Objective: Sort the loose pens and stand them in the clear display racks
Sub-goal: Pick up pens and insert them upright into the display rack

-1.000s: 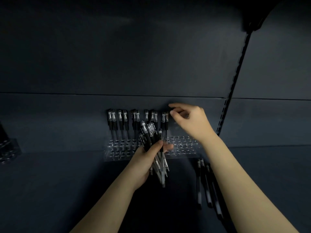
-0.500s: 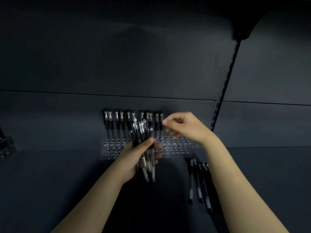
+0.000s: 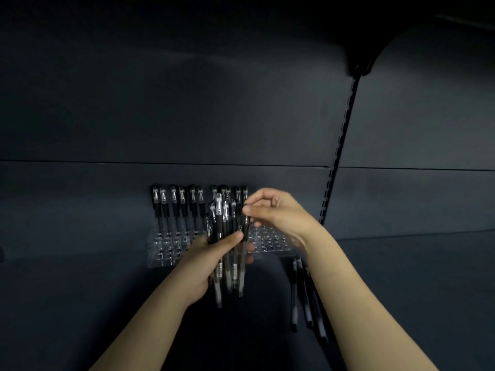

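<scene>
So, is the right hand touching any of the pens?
Touching: the head view shows the right hand pinching the top of one pen in the bunch the left hand grips.

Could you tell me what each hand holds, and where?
The left hand grips a pen bundle around the middle; right hand pinches one pen near its top.

A: How many racks are there?
B: One clear rack (image 3: 270,243), as far as shows.
A: And standing pens (image 3: 174,210) in it?
B: Eleven caps can be counted in one row; others may be hidden behind the hands.
A: How many hands?
B: Two. The left hand (image 3: 203,263) holds a bundle (image 3: 227,274) of roughly six pens, which overlap too much for an exact count. The right hand (image 3: 278,212) pinches one single pen (image 3: 246,226).
A: Any lying down?
B: Three or four loose pens (image 3: 294,298), partly hidden by the forearm.
</scene>
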`<state>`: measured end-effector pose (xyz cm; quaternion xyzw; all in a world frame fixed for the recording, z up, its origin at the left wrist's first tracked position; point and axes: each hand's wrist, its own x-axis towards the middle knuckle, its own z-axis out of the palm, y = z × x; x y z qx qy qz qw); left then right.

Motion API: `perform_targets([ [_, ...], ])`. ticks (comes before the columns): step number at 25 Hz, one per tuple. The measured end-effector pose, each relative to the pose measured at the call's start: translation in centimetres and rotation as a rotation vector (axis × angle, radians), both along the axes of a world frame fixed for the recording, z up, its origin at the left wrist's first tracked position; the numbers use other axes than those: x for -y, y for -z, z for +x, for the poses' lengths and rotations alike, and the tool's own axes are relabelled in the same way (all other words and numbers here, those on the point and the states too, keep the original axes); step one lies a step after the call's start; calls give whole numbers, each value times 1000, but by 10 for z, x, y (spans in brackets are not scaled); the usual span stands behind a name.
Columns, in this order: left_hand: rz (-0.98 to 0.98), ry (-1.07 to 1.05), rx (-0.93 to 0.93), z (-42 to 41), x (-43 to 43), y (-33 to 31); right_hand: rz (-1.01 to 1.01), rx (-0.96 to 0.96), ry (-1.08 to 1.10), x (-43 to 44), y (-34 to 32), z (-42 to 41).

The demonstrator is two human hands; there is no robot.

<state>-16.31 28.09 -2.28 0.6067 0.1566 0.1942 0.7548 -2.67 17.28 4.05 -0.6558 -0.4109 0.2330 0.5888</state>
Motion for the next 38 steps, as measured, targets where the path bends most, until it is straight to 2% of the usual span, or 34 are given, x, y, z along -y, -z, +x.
perform_targets([
  [3,-55,-41,-16,3,-3,6,275,5,285,10,-15,13],
  [6,-37,-43,-22,5,0,6,439,154,520,20,-23,26],
  [10,-27,-64,18,7,4,4,420,308,557,15,-14,28],
  [17,12,-93,64,1,1,-2,386,376,528,7,-7,24],
  [22,-8,-117,106,-2,2,-6,163,571,492,-8,1,22],
  [25,22,-131,107,-3,2,-8,134,687,474,-16,6,21],
  [28,15,-155,107,-4,0,-9,85,649,455,-16,6,19],
  [31,5,-161,106,-3,-2,-9,167,630,488,-15,-2,12],
  [33,-17,-157,105,-2,-2,-8,160,605,431,-14,-10,7],
  [36,-41,-125,119,-1,1,-8,40,334,98,-16,-14,1],
  [38,-44,-97,139,-1,4,-9,58,129,-71,-16,-12,-3],
])
